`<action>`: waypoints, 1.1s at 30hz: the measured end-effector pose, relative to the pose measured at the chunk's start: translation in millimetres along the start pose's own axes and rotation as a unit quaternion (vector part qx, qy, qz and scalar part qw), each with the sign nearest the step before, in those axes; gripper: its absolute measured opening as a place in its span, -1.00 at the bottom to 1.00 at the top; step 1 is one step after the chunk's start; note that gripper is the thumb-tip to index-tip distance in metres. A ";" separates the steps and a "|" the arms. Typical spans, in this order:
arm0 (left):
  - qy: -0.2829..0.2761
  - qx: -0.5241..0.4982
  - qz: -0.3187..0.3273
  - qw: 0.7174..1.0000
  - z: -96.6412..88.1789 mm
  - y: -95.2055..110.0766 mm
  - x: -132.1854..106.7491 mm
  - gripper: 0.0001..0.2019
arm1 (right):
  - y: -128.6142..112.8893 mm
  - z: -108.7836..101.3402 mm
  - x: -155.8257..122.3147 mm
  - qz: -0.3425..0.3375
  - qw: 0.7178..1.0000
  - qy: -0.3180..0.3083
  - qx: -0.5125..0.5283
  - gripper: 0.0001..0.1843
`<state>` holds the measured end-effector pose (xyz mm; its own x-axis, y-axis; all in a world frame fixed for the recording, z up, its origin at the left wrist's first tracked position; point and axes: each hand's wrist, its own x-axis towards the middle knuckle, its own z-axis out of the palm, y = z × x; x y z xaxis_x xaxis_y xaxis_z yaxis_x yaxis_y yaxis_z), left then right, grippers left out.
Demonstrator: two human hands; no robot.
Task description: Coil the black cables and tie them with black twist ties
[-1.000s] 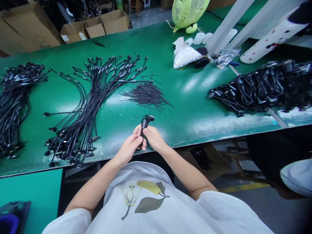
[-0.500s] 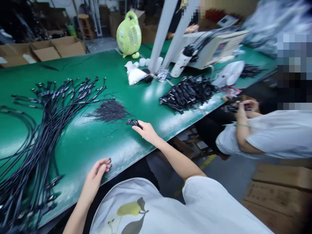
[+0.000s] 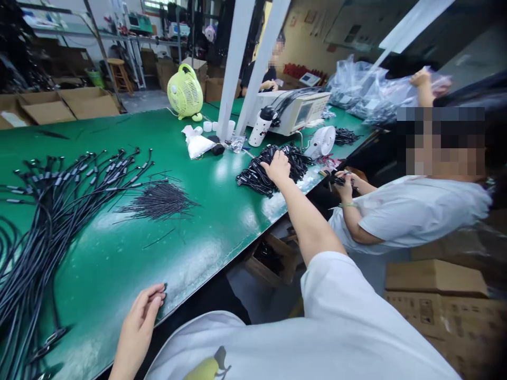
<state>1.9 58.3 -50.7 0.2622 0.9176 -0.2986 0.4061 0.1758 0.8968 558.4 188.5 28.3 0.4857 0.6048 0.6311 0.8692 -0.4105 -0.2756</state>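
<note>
My right hand (image 3: pixel 279 169) reaches out over a heap of bundled black cables (image 3: pixel 257 178) and touches its top. Its thumb is apart from the fingers, and I make out no separate bundle in it. Near the table's front edge rests my left hand (image 3: pixel 140 322), loosely curved, with dark fingertips and nothing visible in it. To the left of the heap lies a pile of thin black ties (image 3: pixel 160 200). Long black cables with plugs (image 3: pixel 67 221) spread across the table's left side.
The green table (image 3: pixel 206 232) carries a green fan (image 3: pixel 185 94), a patterned bottle (image 3: pixel 261 126), a white instrument (image 3: pixel 295 113), a small white fan (image 3: pixel 321 142) and grey posts (image 3: pixel 233 68). A co-worker (image 3: pixel 396 211) sits at right, hands on dark cables. Cartons (image 3: pixel 435 301) stand below.
My right hand has moved away to the right, from above the bare table to the cable heap. The coiled cable it held no longer shows apart from the heap. My view has tilted up.
</note>
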 end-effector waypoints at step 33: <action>0.270 0.215 0.151 0.927 -188.8 67.7 -76.5 -0.71 | -481.0 -63.8 -153.1 -0.469 0.737 -0.215 0.437 -0.70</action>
<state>-156.0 67.3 94.5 -0.0082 0.9669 0.2548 0.7268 -0.1693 0.6657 60.0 249.8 110.5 -0.5448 0.5801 0.6055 0.4773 0.8082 -0.3448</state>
